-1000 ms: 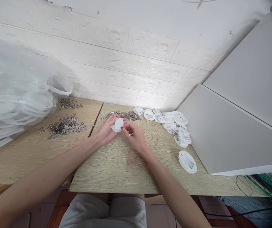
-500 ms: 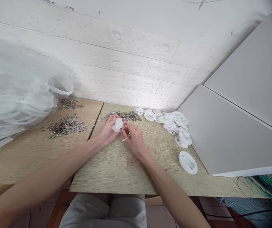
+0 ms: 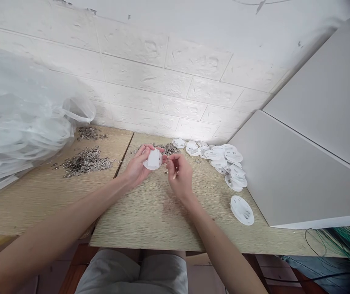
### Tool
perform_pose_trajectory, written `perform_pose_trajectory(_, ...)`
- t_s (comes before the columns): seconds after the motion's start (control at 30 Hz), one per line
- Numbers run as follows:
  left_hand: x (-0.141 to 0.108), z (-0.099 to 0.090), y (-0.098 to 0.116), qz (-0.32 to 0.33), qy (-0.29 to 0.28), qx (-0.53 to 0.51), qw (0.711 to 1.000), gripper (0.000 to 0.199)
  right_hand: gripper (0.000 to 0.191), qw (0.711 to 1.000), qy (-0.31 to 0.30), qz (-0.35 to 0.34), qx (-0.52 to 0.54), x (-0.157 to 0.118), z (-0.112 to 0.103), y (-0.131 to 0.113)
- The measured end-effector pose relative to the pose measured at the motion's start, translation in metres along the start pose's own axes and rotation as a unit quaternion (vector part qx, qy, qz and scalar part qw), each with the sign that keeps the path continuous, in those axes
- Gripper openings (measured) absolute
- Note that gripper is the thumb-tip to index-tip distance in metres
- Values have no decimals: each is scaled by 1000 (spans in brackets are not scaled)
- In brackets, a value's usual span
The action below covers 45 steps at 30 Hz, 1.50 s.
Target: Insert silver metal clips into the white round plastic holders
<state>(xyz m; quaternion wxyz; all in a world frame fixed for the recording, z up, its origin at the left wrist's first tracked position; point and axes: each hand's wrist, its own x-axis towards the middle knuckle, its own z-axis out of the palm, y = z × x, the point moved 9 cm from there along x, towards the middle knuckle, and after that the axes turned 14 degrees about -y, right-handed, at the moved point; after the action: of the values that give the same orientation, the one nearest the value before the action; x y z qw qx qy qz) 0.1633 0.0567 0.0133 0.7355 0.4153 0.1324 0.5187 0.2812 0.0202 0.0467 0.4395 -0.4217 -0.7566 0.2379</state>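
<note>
My left hand is closed on a round white disc, which has a raised rectangular part. Just right of the disc, my right hand has its fingers pinched round a thin pale stick; whether a small part is also at its fingertips is too small to tell. Behind both hands, against the wall, lies a heap of small metal pieces, partly hidden by my left hand.
Two more metal heaps lie at the left beside a large clear plastic bag. Several white discs are piled at the right, with another stack nearer me. A grey panel bounds the table's right side.
My right hand has moved right, away from the disc, and the stick is now more upright. My left hand has shifted slightly, with more of the disc showing.
</note>
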Motion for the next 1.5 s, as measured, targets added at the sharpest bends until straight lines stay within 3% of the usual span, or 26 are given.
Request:
perform_pose_trajectory(0.1, 0, 4, 2, 5, -15, 9, 1000, 11, 13, 1000, 8, 23, 16, 1, -7, 1)
perform_pose_trajectory(0.27, 1, -2, 1, 7, 0, -15, 1000, 10, 11, 996, -55, -66, 5, 2, 4, -14)
perform_pose_trajectory(0.37, 1, -11, -8, -34, 32, -54, 997, 24, 9, 987, -100, -122, -11, 1, 15, -22)
perform_pose_trajectory(0.43, 1, -10, -17, -73, 27, -78, 994, 38, 9, 988, -92, -124, -17, 1, 14, -20)
perform_pose_trajectory(0.53, 1, 4, -26, -107, -40, -65, 991, 46, 9, 996, -38, -79, 11, 5, 1, -9)
perform_pose_trajectory(0.63, 0, 14, -32, -116, -97, 35, 988, 30, 7, 997, -2, -1, 75, 8, -11, 12)
perform_pose_trajectory(0.7, -1, 9, -34, -114, -85, 116, 983, 16, 10, 989, -3, 59, 133, 9, -13, 28)
perform_pose_trajectory(0.83, -1, -13, -31, -117, 7, 223, 968, 10, 14, 973, -30, 133, 187, 9, -6, 48)
perform_pose_trajectory(0.97, -2, -18, -22, -106, 46, 263, 958, 13, 13, 986, -16, 129, 102, 9, -10, 48)
perform_pose_trajectory(1.23, -1, -7, -24, -111, -7, 329, 938, 26, 10, 997, -26, 35, -66, 11, -9, 21)
perform_pose_trajectory(1.5, -2, -10, -30, -106, -16, 339, 935, 36, 12, 993, -40, 30, -110, 8, -3, 23)
